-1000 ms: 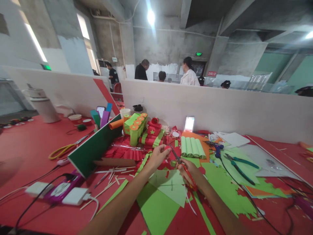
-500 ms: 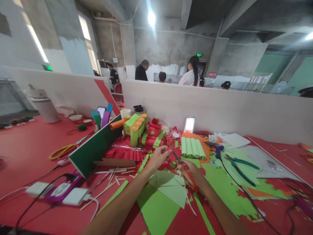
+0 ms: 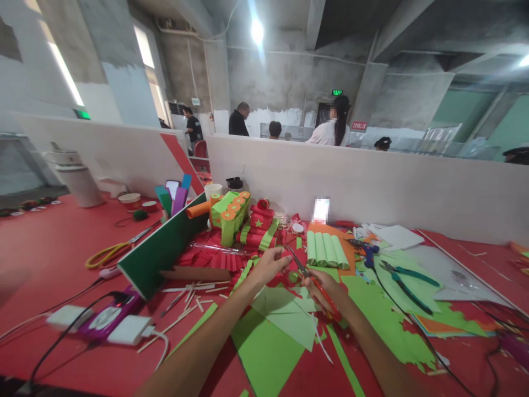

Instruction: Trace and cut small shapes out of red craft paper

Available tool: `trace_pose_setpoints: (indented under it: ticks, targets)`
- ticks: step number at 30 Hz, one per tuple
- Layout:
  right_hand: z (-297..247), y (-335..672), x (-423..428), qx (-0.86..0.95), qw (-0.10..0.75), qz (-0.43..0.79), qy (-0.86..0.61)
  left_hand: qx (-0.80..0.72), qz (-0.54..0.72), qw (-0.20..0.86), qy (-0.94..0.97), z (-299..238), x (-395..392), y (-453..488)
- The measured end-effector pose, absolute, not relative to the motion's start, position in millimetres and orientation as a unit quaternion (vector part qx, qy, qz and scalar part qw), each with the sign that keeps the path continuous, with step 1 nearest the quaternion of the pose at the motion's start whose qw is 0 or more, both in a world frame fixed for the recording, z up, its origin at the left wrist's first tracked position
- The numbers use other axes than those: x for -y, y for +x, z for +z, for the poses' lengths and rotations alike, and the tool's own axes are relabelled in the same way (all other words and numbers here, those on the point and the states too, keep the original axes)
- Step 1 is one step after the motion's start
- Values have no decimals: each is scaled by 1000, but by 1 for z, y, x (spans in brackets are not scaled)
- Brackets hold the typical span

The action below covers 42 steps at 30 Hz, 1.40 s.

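My left hand (image 3: 269, 265) is closed in a pinch on a small red paper piece (image 3: 286, 255) above the table. My right hand (image 3: 326, 290) grips red-handled scissors (image 3: 309, 279), whose blades point up-left and meet the red piece. Below the hands lie folded light green paper sheets (image 3: 285, 320). Just beyond them sits a row of green paper rolls (image 3: 325, 248) on orange paper.
On the red table (image 3: 49, 242) stand a green board (image 3: 163, 248), green and red paper models (image 3: 242, 218), yellow scissors (image 3: 108, 253), teal pliers (image 3: 403, 275), a glue gun (image 3: 363, 251), chargers and cables (image 3: 99, 322). A white partition (image 3: 372, 187) runs behind; people stand beyond it.
Both hands stay almost in place at the red piece. The view has shifted slightly, and a person behind the partition has moved to the right.
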State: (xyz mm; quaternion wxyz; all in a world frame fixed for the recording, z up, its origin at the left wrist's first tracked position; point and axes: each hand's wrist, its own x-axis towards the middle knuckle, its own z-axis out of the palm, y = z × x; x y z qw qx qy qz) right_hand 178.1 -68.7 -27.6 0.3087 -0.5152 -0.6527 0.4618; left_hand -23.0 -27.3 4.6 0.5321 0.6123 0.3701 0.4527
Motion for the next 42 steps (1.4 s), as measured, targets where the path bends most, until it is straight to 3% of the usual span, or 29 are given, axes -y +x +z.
trace_pose_setpoints:
  ticks: [20, 27, 30, 34, 38, 42]
  targets:
    - [-13, 186, 74, 678, 272, 451, -513, -370, 398, 549, 634, 5, 26, -29]
    - [-3, 192, 73, 658, 327, 431, -523, -377, 397, 535, 644, -2, 20, -30]
    - [6, 206, 70, 655, 357, 369, -554, -389, 417, 497, 654, -4, 15, -34]
    - [19, 241, 62, 667, 337, 143, -649, -427, 431, 407, 683, -8, 11, -39]
    - [23, 284, 57, 632, 236, 28, -737, -466, 461, 307, 690, -11, 11, -41]
    - [16, 317, 57, 607, 142, 15, -781, -478, 431, 256, 721, -11, 13, -40]
